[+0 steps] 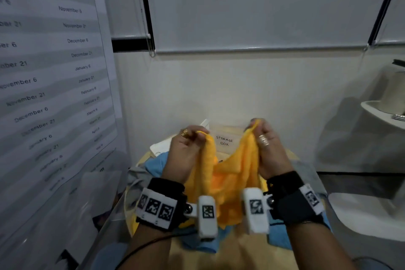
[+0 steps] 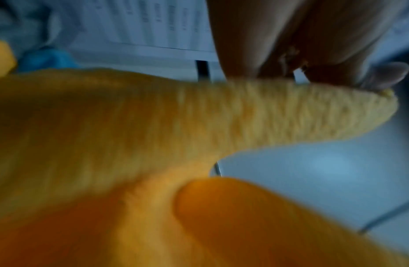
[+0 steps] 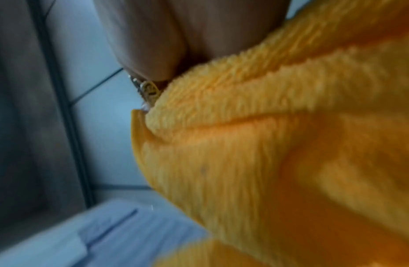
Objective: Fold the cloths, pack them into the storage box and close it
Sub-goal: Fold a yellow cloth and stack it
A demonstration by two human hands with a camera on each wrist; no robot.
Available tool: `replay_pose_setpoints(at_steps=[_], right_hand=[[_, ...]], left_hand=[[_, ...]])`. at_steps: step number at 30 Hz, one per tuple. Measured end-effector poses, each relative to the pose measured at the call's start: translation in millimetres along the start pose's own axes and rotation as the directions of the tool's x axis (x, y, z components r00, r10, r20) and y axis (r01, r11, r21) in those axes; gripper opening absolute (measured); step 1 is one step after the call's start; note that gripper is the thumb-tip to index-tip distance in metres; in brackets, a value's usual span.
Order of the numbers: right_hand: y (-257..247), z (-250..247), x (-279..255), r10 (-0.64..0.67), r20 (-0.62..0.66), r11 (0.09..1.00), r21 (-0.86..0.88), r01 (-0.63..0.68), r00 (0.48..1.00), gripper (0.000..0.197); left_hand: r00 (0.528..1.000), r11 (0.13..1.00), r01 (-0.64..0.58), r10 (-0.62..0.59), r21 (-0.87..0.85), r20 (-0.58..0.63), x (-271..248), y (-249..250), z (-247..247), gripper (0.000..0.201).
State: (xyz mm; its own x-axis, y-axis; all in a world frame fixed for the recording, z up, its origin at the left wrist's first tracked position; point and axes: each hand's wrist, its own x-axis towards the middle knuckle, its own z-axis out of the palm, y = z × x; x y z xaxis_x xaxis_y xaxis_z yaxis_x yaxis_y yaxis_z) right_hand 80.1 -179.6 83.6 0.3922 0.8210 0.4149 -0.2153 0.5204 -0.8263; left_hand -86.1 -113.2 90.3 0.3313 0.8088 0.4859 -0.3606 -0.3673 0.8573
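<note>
Your left hand [image 1: 186,151] pinches one top corner of the yellow cloth [image 1: 228,180], fingers curled over the edge, and your right hand [image 1: 268,149] pinches the opposite top corner the same way. Both hands are raised above the table [image 1: 247,245] and held a little apart, so the upper edge of the cloth sags between them and the rest hangs down in loose folds toward your wrists. In the left wrist view the cloth [image 2: 153,126] fills most of the picture, with your fingertips [image 2: 331,59] closed on its far end; in the right wrist view the fleecy cloth [image 3: 267,144] bunches just under your fingers [image 3: 153,45], where a ring shows.

Beneath the hanging cloth a blue cloth [image 1: 157,166] lies spread on the round, light wooden table, its edges showing on the left, on the right and toward you. Just behind your hands stands the storage box [image 1: 224,138], translucent, with a handwritten "STORAGE BOX" label facing you; its lid [image 1: 175,141] lies to the left of it, so the box looks open.

To your left hangs a large printed sheet of dates [image 1: 52,68]. On the right a white shelf [image 1: 381,114] juts from the wall.
</note>
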Motion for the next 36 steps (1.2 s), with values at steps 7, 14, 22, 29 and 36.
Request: replay_pose_setpoints(at_steps=[7,14,22,29,36], right_hand=[[6,8,-5,-0.025,-0.079,0.975,-0.222,0.007,0.997,0.031],[-58,-35,-7,-0.163,0.292,0.758,0.649,-0.07,0.943,0.018],[7,5,-2,0.135,0.143,0.957,0.237,-0.166,0.98,0.039],[29,28,-10,0.144,0.209,0.982,0.091,-0.166,0.967,0.037],[28,27,-11,0.155,0.228,0.976,0.114,-0.184,0.961,0.037]], left_hand=[[0.996,0.956,0.078,-0.06,0.284,-0.07,-4,-2,-2,0.02],[0.96,0.868,-0.123,-0.019,-0.482,-0.28,15,34,-69,0.014],[0.997,0.957,0.071,-0.058,-0.281,0.057,7,3,-12,0.024],[0.981,0.992,0.109,-0.097,-0.06,0.17,-8,-17,1,0.052],[0.986,0.997,0.047,-0.038,-0.058,0.161,-14,-12,5,0.032]])
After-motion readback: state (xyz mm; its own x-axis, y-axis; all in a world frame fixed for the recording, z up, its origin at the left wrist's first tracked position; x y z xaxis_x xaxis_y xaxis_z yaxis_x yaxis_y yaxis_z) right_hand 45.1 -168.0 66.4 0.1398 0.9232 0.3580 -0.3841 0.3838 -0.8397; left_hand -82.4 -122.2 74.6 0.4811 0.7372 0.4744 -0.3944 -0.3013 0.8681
